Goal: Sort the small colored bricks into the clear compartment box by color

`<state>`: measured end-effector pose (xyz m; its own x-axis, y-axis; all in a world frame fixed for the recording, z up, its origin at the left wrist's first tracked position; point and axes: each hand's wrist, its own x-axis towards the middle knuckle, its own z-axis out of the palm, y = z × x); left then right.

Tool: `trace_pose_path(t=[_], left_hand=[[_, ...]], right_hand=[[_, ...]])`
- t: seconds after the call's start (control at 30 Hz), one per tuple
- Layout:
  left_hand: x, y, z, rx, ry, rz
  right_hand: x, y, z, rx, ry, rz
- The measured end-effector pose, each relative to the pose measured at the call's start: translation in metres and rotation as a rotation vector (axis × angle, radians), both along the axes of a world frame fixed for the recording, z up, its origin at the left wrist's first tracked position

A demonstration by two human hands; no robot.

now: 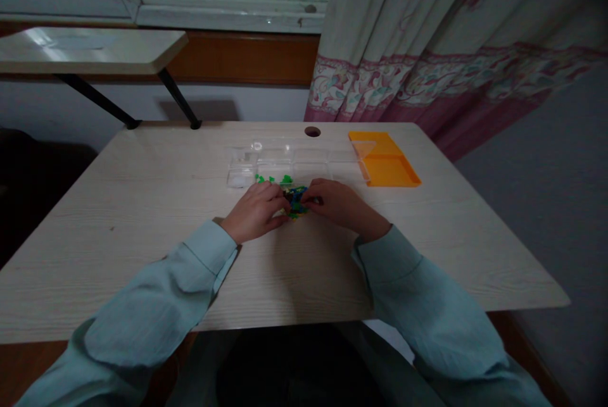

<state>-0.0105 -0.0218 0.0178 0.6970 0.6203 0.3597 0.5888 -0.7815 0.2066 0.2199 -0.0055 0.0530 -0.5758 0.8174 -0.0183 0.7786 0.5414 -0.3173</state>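
Note:
A small heap of tiny coloured pieces [297, 200], mostly blue and green with some yellow, lies on the table between my hands. My left hand [258, 209] rests at the heap's left side, its fingers curled in and the thumb along the near edge. From the right, my right hand [341, 204] reaches to the heap with thumb and fingertips pinched together. What either hand grips is too small to make out. Behind the heap stands a clear plastic compartment box [311, 155], with some green pieces [286, 179] in its near left part.
An orange tray or lid [392, 169] lies at the back right, partly overlapped by the clear box. The wooden table [190, 166] has a round cable hole [312, 132] near its back edge. A raised shelf [95, 56] stands at the back left. A curtain [380, 65] hangs behind.

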Motion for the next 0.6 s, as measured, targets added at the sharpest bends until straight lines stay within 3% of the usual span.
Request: trace_pose_path(t=[0.33,0.6], left_hand=[[0.004,0.000,-0.003,-0.008,0.010,-0.024],[0.007,-0.001,-0.002,-0.012,0.025,-0.023]], right_hand=[[0.014,0.006,0.004,0.112,-0.068,-0.180],[0.017,0.006,0.004,0.086,-0.115,-0.194]])
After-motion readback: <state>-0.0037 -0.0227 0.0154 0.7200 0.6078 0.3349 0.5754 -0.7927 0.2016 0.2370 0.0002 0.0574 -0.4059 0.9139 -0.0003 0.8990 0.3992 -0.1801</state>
